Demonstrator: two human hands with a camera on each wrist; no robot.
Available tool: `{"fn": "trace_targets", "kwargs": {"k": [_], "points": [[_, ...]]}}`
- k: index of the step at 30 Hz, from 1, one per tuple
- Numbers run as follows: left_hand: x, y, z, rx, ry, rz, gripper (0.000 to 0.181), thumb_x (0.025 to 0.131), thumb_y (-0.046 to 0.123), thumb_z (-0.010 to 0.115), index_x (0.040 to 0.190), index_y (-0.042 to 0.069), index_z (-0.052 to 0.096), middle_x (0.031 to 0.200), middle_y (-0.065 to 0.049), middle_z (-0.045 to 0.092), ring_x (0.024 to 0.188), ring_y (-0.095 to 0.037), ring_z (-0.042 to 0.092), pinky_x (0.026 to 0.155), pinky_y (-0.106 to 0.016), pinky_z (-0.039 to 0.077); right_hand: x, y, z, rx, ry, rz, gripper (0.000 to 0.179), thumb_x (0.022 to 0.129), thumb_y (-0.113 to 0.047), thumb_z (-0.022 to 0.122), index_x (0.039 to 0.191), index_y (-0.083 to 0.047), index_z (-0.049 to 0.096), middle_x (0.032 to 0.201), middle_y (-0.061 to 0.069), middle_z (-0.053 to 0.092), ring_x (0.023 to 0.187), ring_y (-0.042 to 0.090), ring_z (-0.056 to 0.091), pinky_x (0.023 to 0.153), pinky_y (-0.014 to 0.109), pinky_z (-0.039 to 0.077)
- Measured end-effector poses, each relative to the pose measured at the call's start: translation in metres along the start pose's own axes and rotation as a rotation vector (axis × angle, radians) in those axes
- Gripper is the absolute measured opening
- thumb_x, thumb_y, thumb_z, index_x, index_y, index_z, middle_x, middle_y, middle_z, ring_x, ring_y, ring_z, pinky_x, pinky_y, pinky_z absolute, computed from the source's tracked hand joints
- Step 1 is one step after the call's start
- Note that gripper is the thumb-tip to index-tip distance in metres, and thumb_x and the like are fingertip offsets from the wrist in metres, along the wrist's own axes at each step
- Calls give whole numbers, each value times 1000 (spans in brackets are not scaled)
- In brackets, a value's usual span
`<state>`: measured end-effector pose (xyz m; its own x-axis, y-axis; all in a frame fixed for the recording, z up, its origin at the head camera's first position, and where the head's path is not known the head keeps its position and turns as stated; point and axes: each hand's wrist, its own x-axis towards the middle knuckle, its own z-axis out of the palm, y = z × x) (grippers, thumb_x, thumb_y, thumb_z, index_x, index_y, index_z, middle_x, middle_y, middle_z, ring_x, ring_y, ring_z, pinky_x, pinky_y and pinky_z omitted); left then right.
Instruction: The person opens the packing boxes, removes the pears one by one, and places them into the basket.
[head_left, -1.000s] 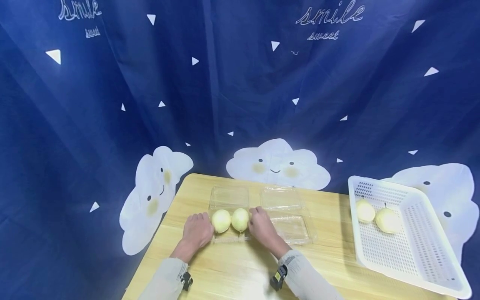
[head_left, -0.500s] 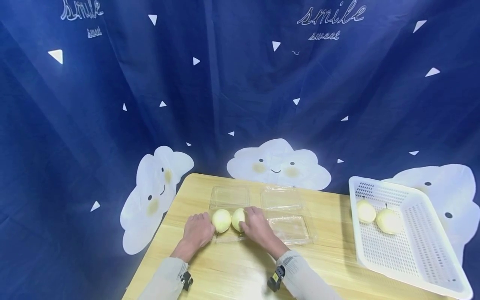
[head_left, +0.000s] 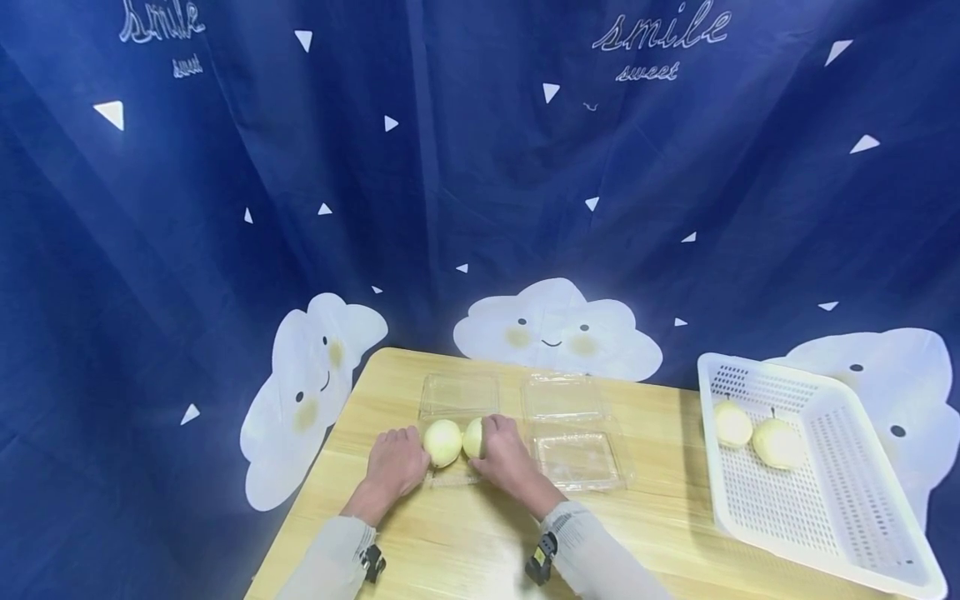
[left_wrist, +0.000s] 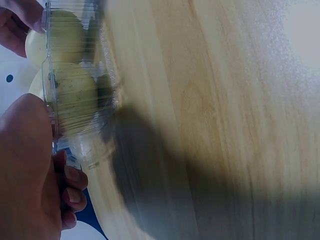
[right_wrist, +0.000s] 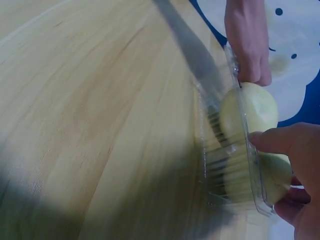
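Note:
Two pale yellow pears sit side by side in a clear plastic clamshell box (left_wrist: 102, 80) whose lid (head_left: 459, 392) lies folded back. My left hand (head_left: 397, 461) grips the box's left side, its fingers curled by the rim next to the left pear (head_left: 442, 442). My right hand (head_left: 506, 454) holds the right pear (head_left: 472, 438) and covers its right part in the head view. In the right wrist view, the right thumb (right_wrist: 270, 140) lies across the box rim between the pears, with the fingers around the pear's far side.
Just right of the hands lies a second open clear clamshell box (head_left: 577, 460). A white perforated basket (head_left: 832, 508) stands at the table's right, holding two more pears, one smaller (head_left: 731, 425) and one larger (head_left: 778, 443). A blue curtain (head_left: 480, 167) hangs behind the wooden table (head_left: 450, 550).
My right hand has shifted left from the box's right side onto the right pear, covering more of it. The left hand has stayed in place.

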<state>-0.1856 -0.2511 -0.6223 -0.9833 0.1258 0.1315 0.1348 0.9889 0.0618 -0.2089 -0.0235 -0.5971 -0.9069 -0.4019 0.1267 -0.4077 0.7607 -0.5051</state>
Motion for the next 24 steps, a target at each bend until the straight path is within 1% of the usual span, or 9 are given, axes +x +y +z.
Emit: {"fn": "trace_targets", "kwargs": {"k": [3,8,11,18,24], "points": [[0,0,-2,-1,2,-2,21,94,22,45,83,5,49,70,-9,50,65,-26,49,66,-41,46,2,-1,6,-55,17,-5,79,71,-19,93,134,9,54,134,27,59,124,38,58,107,45,57],[0,1,-5,8,-42,-5,21,97,23,49,85,5,50,72,-8,51,66,-25,50,67,-39,46,2,-3,14,-134,72,-33,74,65,-12,92,126,9,56,126,25,62,116,36,60,98,41,62],[-1,0,-4,23,-62,-4,22,98,24,49,86,6,50,72,-8,51,67,-25,50,67,-39,46,1,-4,15,-180,93,-54,72,63,-10,92,123,9,56,122,24,63,111,34,61,94,37,63],[-1,1,-4,-4,-62,-10,22,98,25,51,87,6,50,73,-8,51,68,-25,50,68,-39,46,0,-8,15,-259,132,-78,72,62,-12,96,119,9,57,115,22,64,105,33,62,93,36,63],[-1,1,-4,-20,-67,-18,21,97,23,51,86,6,50,73,-7,51,68,-25,50,68,-38,45,2,-6,18,-305,143,-93,71,62,-16,97,117,7,58,110,19,63,100,31,61,91,35,62]]}}
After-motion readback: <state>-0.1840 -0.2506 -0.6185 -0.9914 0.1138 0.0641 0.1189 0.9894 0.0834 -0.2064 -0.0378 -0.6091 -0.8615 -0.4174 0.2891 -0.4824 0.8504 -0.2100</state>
